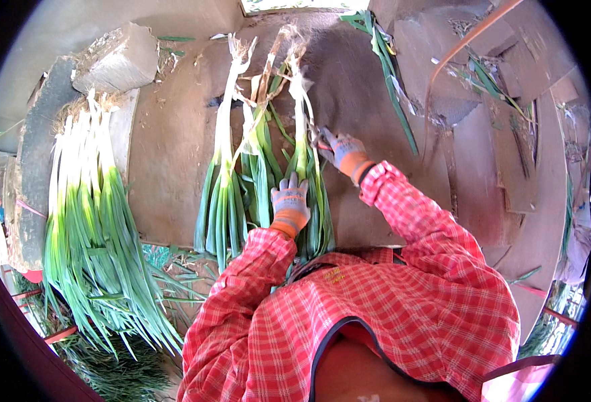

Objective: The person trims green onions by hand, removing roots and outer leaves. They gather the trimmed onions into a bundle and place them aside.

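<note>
Several spring onions [224,151] with roots and white stems lie before me, roots pointing away. My left hand [291,201], in a grey and orange work glove, rests palm down on the leaves of the right-hand stalks [301,140], its fingers a little spread. Just right of those stalks is my right hand [344,149], gloved alike, closed around a small tool with a red part [324,145]; its exact kind is hard to make out. Dry brown outer leaves [267,75] cling to the middle stalk. A pile of spring onions [87,201] lies at the left.
A wrapped block [119,63] stands behind the left pile. Loose green leaves [391,75] lie at the back right, near a curved reddish cord [438,65] and brown cardboard sheets [516,166]. Cut leaves [119,362] are heaped below the table's left edge.
</note>
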A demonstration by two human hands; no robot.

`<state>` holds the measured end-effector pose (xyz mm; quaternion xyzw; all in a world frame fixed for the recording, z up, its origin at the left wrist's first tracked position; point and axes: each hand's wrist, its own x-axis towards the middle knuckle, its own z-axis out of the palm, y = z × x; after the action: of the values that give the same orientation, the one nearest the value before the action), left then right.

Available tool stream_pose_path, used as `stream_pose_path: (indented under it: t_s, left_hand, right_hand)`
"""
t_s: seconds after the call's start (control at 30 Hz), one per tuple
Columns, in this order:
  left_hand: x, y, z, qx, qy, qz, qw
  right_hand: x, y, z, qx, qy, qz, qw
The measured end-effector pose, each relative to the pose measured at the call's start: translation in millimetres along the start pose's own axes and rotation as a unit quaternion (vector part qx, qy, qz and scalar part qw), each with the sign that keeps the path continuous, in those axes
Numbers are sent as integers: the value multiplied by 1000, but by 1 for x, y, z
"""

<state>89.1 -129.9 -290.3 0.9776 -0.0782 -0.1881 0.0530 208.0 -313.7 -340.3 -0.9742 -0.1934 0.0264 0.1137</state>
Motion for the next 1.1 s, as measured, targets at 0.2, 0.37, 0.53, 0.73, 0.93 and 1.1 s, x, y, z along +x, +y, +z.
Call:
stream_pose_path:
  t_s: [0.2,0.37,0.53,0.73,0.93,1.1]
  left_hand:
    - [13,16,1,15,-25,-84,996]
    - [26,9,-7,-95,-31,-131,986]
    - [30,-26,2,-285,-4,-89,954]
    - [37,-56,19,-457,-11,-83,886]
    - [10,-81,2,-827,-111,57,548]
    - [-2,-80,-11,-856,-108,77,500]
  right_hand:
    - [137,35,-23,6,-14,54,998]
    - [128,33,-37,36,-18,6,999]
    - [77,21,-26,57,-38,7,998]
    - [86,18,-24,66,-41,20,997]
    - [19,3,-25,40,29,7,999]
    - [-49,-13,-34,47,-17,-8,999]
